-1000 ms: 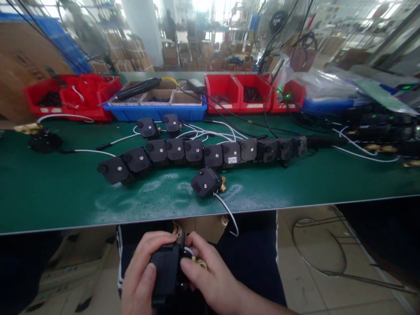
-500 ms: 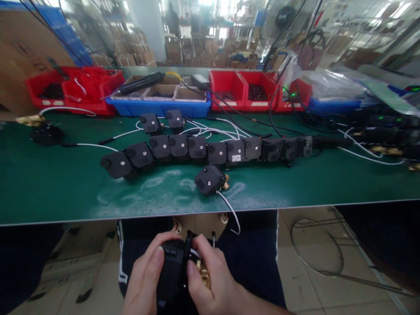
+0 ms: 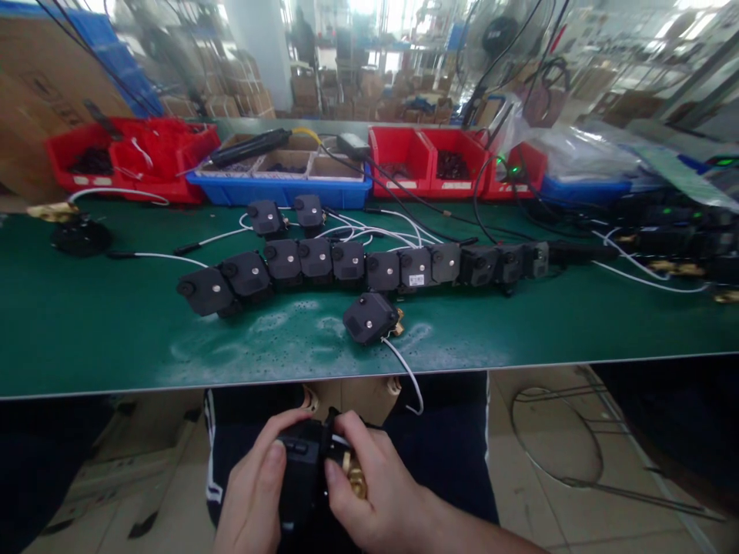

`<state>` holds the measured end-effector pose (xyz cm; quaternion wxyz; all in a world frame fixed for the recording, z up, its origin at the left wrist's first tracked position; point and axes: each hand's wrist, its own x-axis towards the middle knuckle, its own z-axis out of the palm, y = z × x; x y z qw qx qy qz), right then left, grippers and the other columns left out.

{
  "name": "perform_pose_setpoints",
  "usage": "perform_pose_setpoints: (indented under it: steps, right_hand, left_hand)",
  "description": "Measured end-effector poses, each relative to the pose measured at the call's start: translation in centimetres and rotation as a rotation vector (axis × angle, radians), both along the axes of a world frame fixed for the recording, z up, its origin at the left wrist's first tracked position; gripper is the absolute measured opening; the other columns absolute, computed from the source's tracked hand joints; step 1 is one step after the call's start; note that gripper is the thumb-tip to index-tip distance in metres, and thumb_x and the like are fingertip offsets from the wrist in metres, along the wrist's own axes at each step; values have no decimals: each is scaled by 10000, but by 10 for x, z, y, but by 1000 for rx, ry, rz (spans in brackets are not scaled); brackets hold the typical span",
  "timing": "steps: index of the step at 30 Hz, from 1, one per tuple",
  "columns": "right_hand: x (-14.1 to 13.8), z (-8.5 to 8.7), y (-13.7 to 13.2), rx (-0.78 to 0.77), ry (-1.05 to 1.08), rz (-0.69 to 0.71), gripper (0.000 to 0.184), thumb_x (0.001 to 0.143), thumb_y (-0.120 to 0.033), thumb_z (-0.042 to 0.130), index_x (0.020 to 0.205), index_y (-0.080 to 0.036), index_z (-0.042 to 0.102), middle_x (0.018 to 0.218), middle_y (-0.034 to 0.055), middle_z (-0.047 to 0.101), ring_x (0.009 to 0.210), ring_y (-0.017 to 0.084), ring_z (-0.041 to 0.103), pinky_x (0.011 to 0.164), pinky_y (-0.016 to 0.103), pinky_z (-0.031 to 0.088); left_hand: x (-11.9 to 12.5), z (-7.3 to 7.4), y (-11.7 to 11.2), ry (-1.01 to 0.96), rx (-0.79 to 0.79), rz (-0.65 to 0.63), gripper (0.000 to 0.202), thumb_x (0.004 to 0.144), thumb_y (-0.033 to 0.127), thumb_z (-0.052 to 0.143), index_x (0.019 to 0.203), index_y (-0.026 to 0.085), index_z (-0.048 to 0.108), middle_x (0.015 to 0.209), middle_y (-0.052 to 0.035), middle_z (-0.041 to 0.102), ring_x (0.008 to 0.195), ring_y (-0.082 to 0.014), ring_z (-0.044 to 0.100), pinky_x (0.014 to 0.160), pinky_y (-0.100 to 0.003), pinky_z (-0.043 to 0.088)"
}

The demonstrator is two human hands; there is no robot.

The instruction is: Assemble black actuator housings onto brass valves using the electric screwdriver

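Note:
Over my lap, below the table edge, I hold a black boxy unit with a brass fitting. My left hand (image 3: 257,481) is closed round the black housing (image 3: 301,469), its thumb on the top face. My right hand (image 3: 375,485) grips the other side, thumb and fingers around the brass fitting (image 3: 355,475) and a dark piece beside it. The underside of the unit is hidden by my hands. On the table just ahead lies a similar black unit (image 3: 369,318) with brass parts and a white cable (image 3: 407,377) hanging over the edge.
A row of black units (image 3: 315,258) runs across the green table (image 3: 277,338). Behind them stand red bins (image 3: 456,158) and a blue divided tray (image 3: 277,191), with a black tool (image 3: 251,146) lying on it. Another brass-topped unit (image 3: 81,231) sits at left.
My right hand has shifted very slightly against the unit, and less of the white cable by it shows. Things on the table have stayed put.

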<state>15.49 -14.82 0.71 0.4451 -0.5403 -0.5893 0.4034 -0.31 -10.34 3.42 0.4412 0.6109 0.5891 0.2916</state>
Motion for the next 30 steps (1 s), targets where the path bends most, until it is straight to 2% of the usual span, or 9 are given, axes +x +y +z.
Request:
perform_pose_setpoints:
  steps: [5,8,11,19,23,27,30]
  right_hand:
    - [2,6,-2,54,-9,-42,143,878,-310,424,956,-204,478,716,-4,543,583,140,551,568,253,403]
    - [3,6,-4,32,19,-27,165,884,-321,421,966,-197,494,717,1,551,574,138,554,560,250,412]
    - [4,7,-4,26,-42,-32,178,871,-314,416,964,-185,495,731,18,571,594,156,582,583,266,425]
    - [8,16,1,32,-53,-41,124,878,-321,415,882,-205,460,681,-15,502,557,123,504,553,240,360]
    - [7,20,1,-44,-28,-6,129,869,-331,412,886,-209,448,678,-19,490,544,118,480,542,235,344]
    - [7,24,3,-92,-7,20,144,860,-347,421,899,-209,439,683,-16,493,554,120,476,544,236,339]
    - [10,27,3,-119,35,45,145,874,-351,445,894,-207,455,699,-14,503,571,112,468,544,224,338]
  left_hand:
    - [-8,-2,4,25,-22,-82,551,916,697,437,1069,272,752,1055,-54,784,945,-279,726,928,-335,571]
    - [-9,-2,6,-24,-61,-67,555,930,690,421,1047,265,760,1088,-57,782,951,-270,731,909,-315,581]
    - [-8,0,8,12,-42,-90,568,940,690,398,1042,268,764,1069,-50,786,980,-264,728,908,-294,574]
    - [-3,6,10,1,-35,-166,555,909,708,462,1076,253,734,1065,-61,775,982,-275,720,858,-309,572]
    - [-3,8,11,-10,-10,-150,483,908,674,518,1029,268,749,1026,-48,771,956,-263,710,822,-284,554]
    - [3,11,12,-70,-34,-111,483,852,705,585,954,272,774,967,-40,775,891,-261,701,720,-266,542]
    - [2,12,16,-126,-53,-75,488,826,711,620,877,254,784,902,-40,762,816,-237,678,737,-263,542]
